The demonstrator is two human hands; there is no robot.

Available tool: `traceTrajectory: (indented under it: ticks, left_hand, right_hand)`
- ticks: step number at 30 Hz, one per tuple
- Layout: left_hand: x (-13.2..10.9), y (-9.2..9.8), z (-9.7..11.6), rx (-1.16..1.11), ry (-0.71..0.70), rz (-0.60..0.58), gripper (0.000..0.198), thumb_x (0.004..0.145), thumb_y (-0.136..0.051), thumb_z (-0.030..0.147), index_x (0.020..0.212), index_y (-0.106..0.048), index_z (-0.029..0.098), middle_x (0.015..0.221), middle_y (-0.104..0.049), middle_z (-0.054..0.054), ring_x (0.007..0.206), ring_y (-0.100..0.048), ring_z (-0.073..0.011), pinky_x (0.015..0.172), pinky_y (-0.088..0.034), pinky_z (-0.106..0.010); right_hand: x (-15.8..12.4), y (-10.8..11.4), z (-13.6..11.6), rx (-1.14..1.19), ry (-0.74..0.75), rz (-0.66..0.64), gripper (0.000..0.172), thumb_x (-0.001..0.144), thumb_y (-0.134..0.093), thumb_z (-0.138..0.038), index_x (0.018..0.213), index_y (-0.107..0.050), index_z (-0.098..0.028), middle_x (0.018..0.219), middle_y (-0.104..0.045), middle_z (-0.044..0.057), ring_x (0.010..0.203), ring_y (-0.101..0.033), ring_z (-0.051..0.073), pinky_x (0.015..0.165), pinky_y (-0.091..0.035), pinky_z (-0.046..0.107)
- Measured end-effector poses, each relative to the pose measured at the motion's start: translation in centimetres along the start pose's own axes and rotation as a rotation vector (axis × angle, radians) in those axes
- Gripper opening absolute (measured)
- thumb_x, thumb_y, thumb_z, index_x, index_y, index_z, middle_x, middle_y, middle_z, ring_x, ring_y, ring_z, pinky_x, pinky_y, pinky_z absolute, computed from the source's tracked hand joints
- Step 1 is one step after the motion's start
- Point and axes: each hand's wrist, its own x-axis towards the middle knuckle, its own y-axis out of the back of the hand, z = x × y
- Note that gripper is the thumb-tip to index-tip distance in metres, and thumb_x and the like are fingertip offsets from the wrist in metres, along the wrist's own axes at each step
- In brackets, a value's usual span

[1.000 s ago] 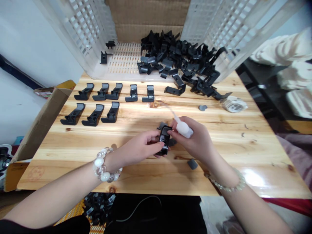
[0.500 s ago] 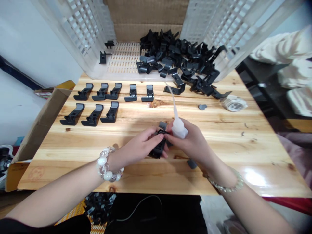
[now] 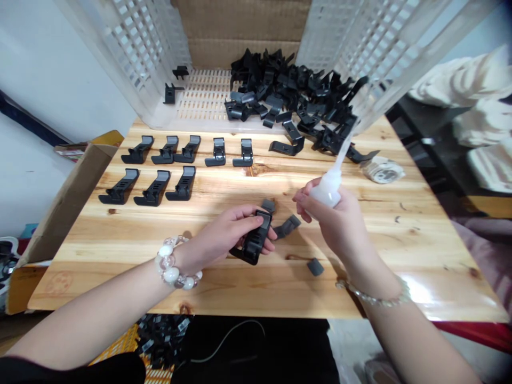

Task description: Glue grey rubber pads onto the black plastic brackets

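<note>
Head view: the left hand (image 3: 224, 237) is closed on a black bracket (image 3: 255, 244), thumb on top and fingers underneath, holding it low over the wooden table (image 3: 400, 250). Whether its lower end rests on the wood cannot be told. The right hand (image 3: 340, 218), just to the right of the left and apart from it, is wrapped around a white squeeze bottle (image 3: 328, 188) whose long nozzle points up and away.

The near table edge runs just behind both wrists. Bare wood lies open to the right of the right hand, and to the left of the left hand as far as a cardboard box (image 3: 60, 208).

One grey pad (image 3: 287, 226) lies between the hands, another (image 3: 268, 205) just ahead of the left fingertips, and a third (image 3: 316, 266) beside the right wrist. Ahead and left of the left hand stand two rows of brackets (image 3: 160, 160). Beyond both hands, a white crate (image 3: 132, 48) spills a pile of black parts (image 3: 296, 101) onto the table. A tape roll (image 3: 382, 170) sits ahead and right of the right hand.
</note>
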Motion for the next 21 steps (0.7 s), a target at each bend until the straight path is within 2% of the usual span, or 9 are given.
traceTrajectory:
  ticks: [5,9,21]
  left_hand:
    - [0.05,0.13,-0.15,-0.017,-0.015,-0.012,0.014,0.093,-0.058,0.026,0.089,-0.062,0.014,0.082,-0.073,-0.004,0.067,-0.070,-0.0116,0.063,-0.056,-0.020]
    - [0.14,0.28,-0.33,-0.034,-0.027,-0.006,0.015,0.093,-0.057,0.026,0.088,-0.063,0.014,0.086,-0.073,-0.005,0.069,-0.070,-0.0119,0.067,-0.058,-0.023]
    - [0.19,0.27,-0.29,0.009,-0.017,0.028,0.016,0.092,-0.058,0.029,0.089,-0.062,0.014,0.079,-0.072,-0.006,0.064,-0.069,-0.0124,0.066,-0.056,-0.025]
  right_hand:
    - [-0.16,-0.31,0.00,-0.057,-0.010,-0.033,0.015,0.073,-0.072,-0.021,0.074,-0.057,-0.019,0.059,-0.054,-0.004,0.052,-0.046,0.009,0.050,-0.034,0.026]
    - [-0.22,-0.44,-0.09,-0.068,-0.020,-0.020,0.016,0.072,-0.073,-0.022,0.075,-0.057,-0.019,0.059,-0.054,-0.004,0.051,-0.046,0.009,0.050,-0.035,0.026]
    - [-0.26,-0.55,-0.27,-0.082,-0.014,-0.021,0.018,0.071,-0.074,-0.023,0.073,-0.056,-0.019,0.060,-0.053,-0.004,0.053,-0.046,0.010,0.052,-0.036,0.027]
